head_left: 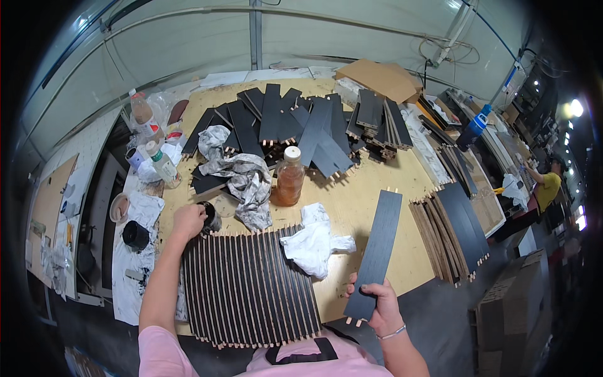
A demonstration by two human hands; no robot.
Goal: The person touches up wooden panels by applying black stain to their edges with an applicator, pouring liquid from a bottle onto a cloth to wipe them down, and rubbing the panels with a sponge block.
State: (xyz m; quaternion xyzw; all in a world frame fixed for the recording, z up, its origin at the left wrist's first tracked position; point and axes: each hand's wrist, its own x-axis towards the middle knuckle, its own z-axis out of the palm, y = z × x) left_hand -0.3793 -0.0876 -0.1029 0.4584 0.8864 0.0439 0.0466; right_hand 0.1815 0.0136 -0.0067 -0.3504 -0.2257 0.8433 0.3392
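My right hand is closed around the lower end of a dark slat, thumb across its face. The slat is tilted upright, with pale wooden dowels poking from both ends. On the left, my left hand is closed at the rim of a small black cup; its fingertips are hidden, so whatever they hold does not show. Right below the cup lies a row of slats set on edge, packed side by side with dowel ends along both sides. A white cloth rests over the row's right corner.
A heap of dark slats covers the table's far side. Before it stand a bottle of amber liquid and a stained rag. More slats lie at the right edge. Another black cup stands left. A person is far right.
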